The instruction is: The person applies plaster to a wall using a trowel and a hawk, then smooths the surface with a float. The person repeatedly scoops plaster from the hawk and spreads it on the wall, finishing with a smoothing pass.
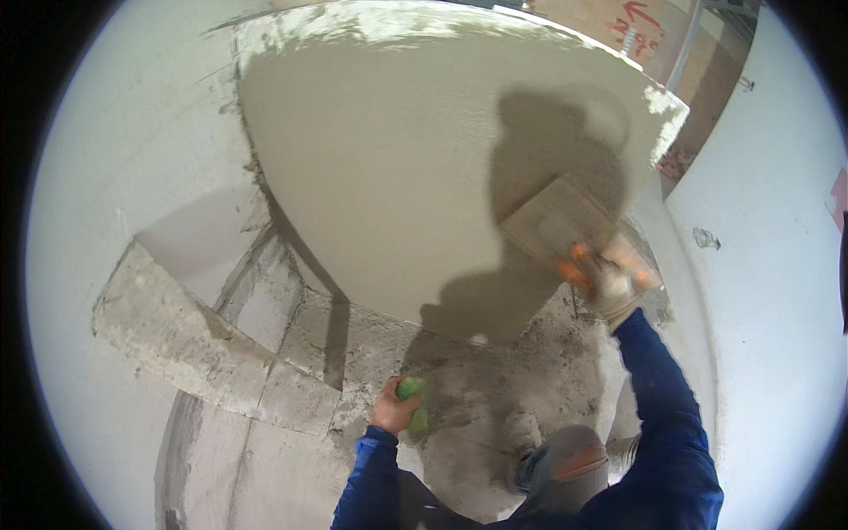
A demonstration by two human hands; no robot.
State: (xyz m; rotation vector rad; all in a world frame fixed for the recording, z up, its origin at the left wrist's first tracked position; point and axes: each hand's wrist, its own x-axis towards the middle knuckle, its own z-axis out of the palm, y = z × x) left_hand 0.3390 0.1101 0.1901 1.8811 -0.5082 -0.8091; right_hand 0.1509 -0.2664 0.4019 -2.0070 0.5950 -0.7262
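My right hand (611,287), in a pale glove with orange at the fingers, is closed on a plastering float (558,216). The float is a wide rectangular board, tilted and somewhat smeared by motion, at the lower right part of a wet grey plaster surface (371,168). Whether its whole face touches the plaster I cannot tell. My left hand (394,410) is bare and wrapped round a green sponge (412,405), low and apart from the plaster. My shadow falls across the plaster around the float.
A rough concrete ledge (177,331) juts out on the left beside stepped blocks. Dusty, stained flooring (477,389) lies below the plaster. A smooth pale wall (760,291) curves up on the right. Beyond the plaster's upper right edge stands a board (609,26) with red marks.
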